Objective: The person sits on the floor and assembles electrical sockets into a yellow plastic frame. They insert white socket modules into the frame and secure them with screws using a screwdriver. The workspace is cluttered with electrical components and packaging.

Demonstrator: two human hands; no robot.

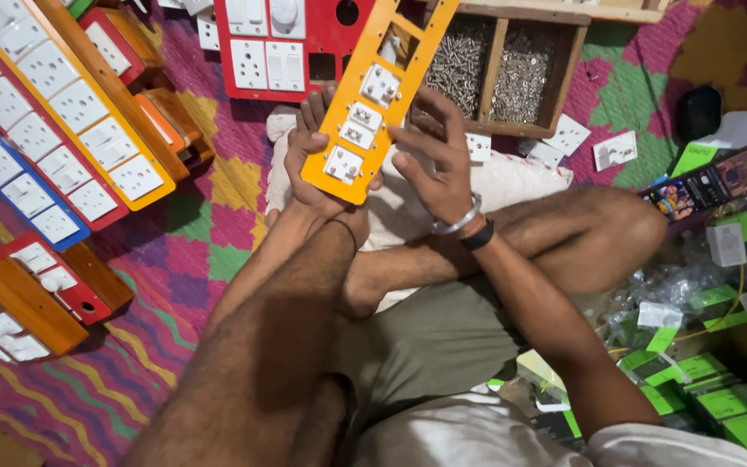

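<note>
Landmark: orange panel (pixel 372 108), long strip with cut-outs, held tilted above the lap at centre frame.

Far left of the panel: finished strips on the patterned floor mat (pixel 209 242). The yellow strip (pixel 79 104) and the red and blue strips (pixel 10 164) lie side by side, each filled with white sockets and switches. Lower left of the panel: wooden boxes (pixel 19 311) with white modules.

Left hand (pixel 311 164): closed around the panel's lower end from behind, thumb over the left edge, fingers wrapped. It carries the panel.

Panel: three white socket modules (pixel 360 130) sit in the lower cut-outs, back side with terminals facing up. Upper cut-outs are open.

Right hand (pixel 438 160): half open, fingers spread, fingertips touching the panel's right edge beside the modules. It grips nothing. Metal bangle and dark band on the wrist.

Step, as I judge it: populating the panel with modules, roughly half done. Next move calls for another module, aligned with the next open cut-out and pressed in square while the left hand braces.

Above the panel: red board (pixel 283 43) with white switches and two empty holes. Just right of the panel: wooden tray (pixel 568 78), two compartments of screws. Loose white modules (pixel 594 147) lie right of the tray.

Far right: dark printed packet (pixel 711 186), flat, rectangular. Lower right: green flat cartons (pixel 728 402) and clear plastic wrappers (pixel 676 285), heaped.
</note>
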